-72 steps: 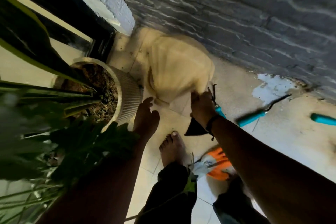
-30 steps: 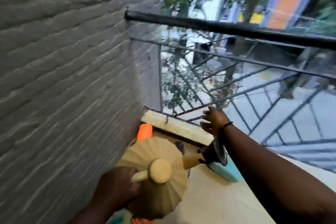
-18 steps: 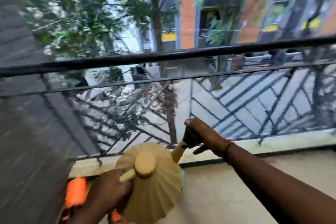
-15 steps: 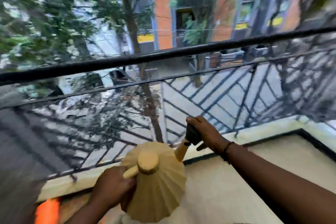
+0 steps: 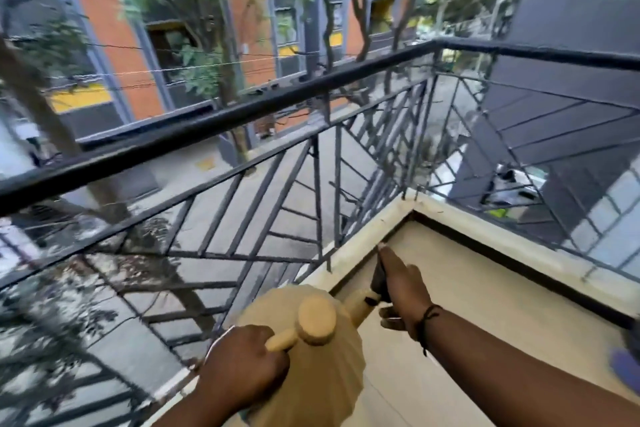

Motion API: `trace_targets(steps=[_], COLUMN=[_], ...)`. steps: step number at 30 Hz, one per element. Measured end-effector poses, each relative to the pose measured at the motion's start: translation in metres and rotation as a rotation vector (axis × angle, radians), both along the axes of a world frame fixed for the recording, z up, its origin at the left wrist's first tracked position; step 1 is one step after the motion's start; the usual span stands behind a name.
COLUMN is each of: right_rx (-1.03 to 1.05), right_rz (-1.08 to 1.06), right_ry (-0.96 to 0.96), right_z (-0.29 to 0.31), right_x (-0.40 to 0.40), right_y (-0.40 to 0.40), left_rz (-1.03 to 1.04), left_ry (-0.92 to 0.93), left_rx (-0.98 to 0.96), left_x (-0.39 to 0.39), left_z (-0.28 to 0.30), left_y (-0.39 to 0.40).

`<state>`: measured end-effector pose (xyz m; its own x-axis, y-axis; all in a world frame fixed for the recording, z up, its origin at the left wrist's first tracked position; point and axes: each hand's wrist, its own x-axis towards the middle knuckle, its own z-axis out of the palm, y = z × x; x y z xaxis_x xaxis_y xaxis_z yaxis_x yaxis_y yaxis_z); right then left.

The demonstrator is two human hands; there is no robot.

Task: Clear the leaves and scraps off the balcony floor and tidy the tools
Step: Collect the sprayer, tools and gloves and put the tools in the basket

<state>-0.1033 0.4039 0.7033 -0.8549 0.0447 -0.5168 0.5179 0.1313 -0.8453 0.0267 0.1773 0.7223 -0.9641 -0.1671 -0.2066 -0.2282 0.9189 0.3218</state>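
Note:
A beige ribbed watering can (image 5: 311, 378) is held up in front of me over the balcony edge. My left hand (image 5: 246, 367) grips its handle from the left. The short beige spout (image 5: 360, 305) points toward the corner of the balcony and ends in a black spout head (image 5: 376, 279). My right hand (image 5: 403, 291) holds that black head, index finger stretched along it and the other fingers curled beneath. No leaves or scraps show on the beige floor (image 5: 485, 295) in this view.
A black metal railing (image 5: 242, 114) runs across the front and turns at the corner on the right, standing on a pale ledge (image 5: 360, 239). A blurred purple thing (image 5: 625, 367) lies at the right edge. Street, trees and buildings lie beyond.
The view has swung right from the grey brick wall to the balcony corner. Both hands keep their hold on the watering can. The orange thing by the ledge has left the view.

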Motion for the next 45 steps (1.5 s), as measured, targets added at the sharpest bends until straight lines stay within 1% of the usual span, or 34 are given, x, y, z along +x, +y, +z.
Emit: trace_targets(steps=[3, 6, 9, 13, 16, 19, 21, 25, 27, 32, 36, 40, 42, 45], right_rx=[-0.004, 0.024, 0.067, 0.149, 0.217, 0.216, 0.187, 0.206, 0.216, 0.191, 0.228, 0.178, 0.127, 0.058], right_rz=[-0.153, -0.207, -0.255, -0.371, -0.418, -0.450, -0.448, -0.367, -0.369, -0.363, -0.361, -0.349, -0.398, -0.583], right_ry=[0.001, 0.014, -0.008, 0.045, 0.074, 0.098, 0.090, 0.070, 0.047, 0.001, 0.003, -0.075, -0.128, -0.139], right_z=[0.004, 0.011, 0.009, 0.007, 0.009, 0.012, 0.008, -0.007, -0.016, -0.028, -0.036, -0.054, -0.066, -0.076], right_x=[-0.023, -0.036, -0.038, -0.031, -0.029, -0.031, -0.035, -0.052, -0.064, -0.096, -0.123, -0.159, -0.177, -0.209], right_y=[0.000, 0.013, 0.034, 0.073, 0.111, 0.150, 0.181, 0.244, 0.275, 0.345, 0.384, 0.412, 0.425, 0.453], left_rz=[-0.152, -0.259, -0.435, -0.631, -0.715, -0.813, -0.847, -0.847, -0.889, -0.921, -0.901, -0.960, -0.994, -1.099], left_ry=[-0.042, -0.076, -0.099, -0.115, -0.137, -0.149, -0.173, -0.242, -0.276, -0.315, -0.342, -0.355, -0.381, -0.372], left_rx=[0.019, 0.070, 0.044, 0.024, 0.068, 0.020, 0.001, 0.046, 0.015, 0.007, -0.018, -0.084, -0.126, -0.140], left_x=[-0.051, -0.102, -0.148, -0.199, -0.229, -0.256, -0.276, -0.319, -0.340, -0.373, -0.398, -0.443, -0.472, -0.513], left_z=[-0.003, 0.000, 0.003, 0.007, 0.007, 0.005, 0.001, -0.008, -0.013, -0.012, -0.017, -0.038, -0.053, -0.067], left_y=[-0.008, -0.012, -0.006, 0.028, 0.068, 0.114, 0.146, 0.208, 0.236, 0.307, 0.346, 0.379, 0.399, 0.441])
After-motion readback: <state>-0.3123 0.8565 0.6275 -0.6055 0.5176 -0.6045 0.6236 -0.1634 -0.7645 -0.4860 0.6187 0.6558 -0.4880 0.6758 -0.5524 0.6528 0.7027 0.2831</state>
